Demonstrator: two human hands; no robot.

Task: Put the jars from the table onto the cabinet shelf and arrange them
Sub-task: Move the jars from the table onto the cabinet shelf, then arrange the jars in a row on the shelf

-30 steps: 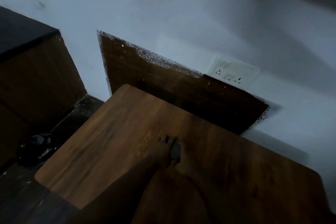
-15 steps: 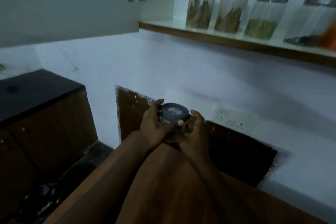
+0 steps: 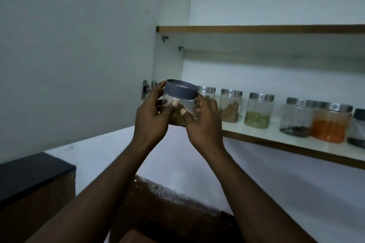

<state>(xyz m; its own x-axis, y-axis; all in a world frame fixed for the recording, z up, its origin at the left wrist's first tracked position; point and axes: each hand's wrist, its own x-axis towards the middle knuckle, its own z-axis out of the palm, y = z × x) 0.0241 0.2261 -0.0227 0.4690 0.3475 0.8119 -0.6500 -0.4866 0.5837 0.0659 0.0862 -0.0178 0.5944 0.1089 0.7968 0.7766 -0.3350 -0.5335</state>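
A clear jar with a grey lid (image 3: 180, 92) is held up in front of the left end of the cabinet shelf (image 3: 276, 141). My left hand (image 3: 152, 116) grips its left side and my right hand (image 3: 203, 122) grips its right side, thumbs across the front. Brownish contents show low in the jar, partly hidden by my fingers. On the shelf stand several steel-lidded glass jars: one with brown pieces (image 3: 230, 105), one with green grains (image 3: 258, 110), one with dark seeds (image 3: 296, 117), one with orange powder (image 3: 331, 122). Another jar (image 3: 207, 92) peeks out behind my right hand.
The open cabinet door (image 3: 79, 55) stands close on the left, its hinge (image 3: 146, 89) just behind the jar. An upper shelf (image 3: 256, 29) is above. A dark-lidded jar (image 3: 358, 127) sits at the right edge. A black countertop (image 3: 29, 171) is lower left; the wooden table (image 3: 138, 236) lies below.
Both hands have lifted the grey-lidded jar from the table up to shelf height, and my view has tilted upward to the open cabinet.
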